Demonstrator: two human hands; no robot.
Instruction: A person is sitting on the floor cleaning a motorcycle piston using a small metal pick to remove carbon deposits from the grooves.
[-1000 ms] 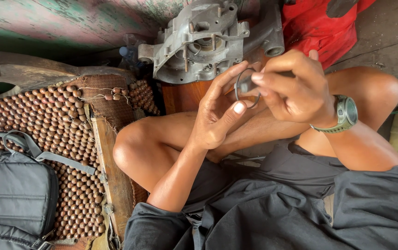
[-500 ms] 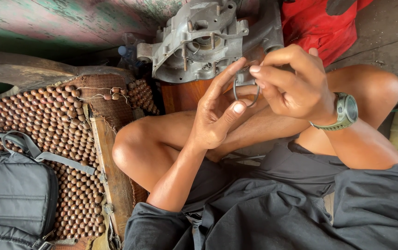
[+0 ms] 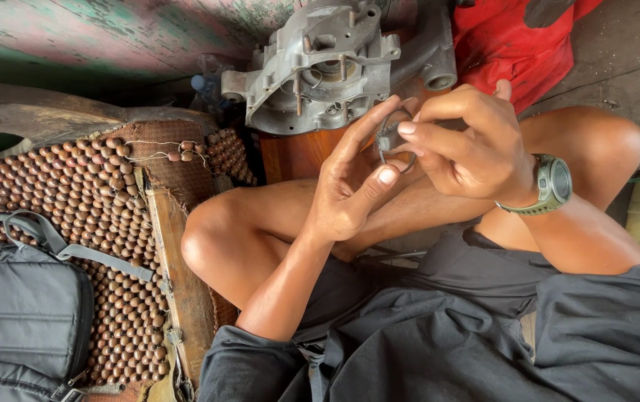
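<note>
Metal ring [image 3: 396, 141]: thin, dark, held up between both hands just in front of the grey engine casing [image 3: 327, 63]
Left hand [image 3: 353, 186]: fingers half spread, thumb and forefinger steadying the ring's edge
Right hand [image 3: 472, 145]: fingertips pinching the ring from above, wristwatch [image 3: 554, 186] turned outward
Beaded seat mat [image 3: 74, 223]: beside the knee, black bag [image 3: 22, 313] lying on it

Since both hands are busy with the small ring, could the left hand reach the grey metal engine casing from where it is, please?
Probably yes: the left hand sits just below the grey metal engine casing, with nothing between them.
</note>
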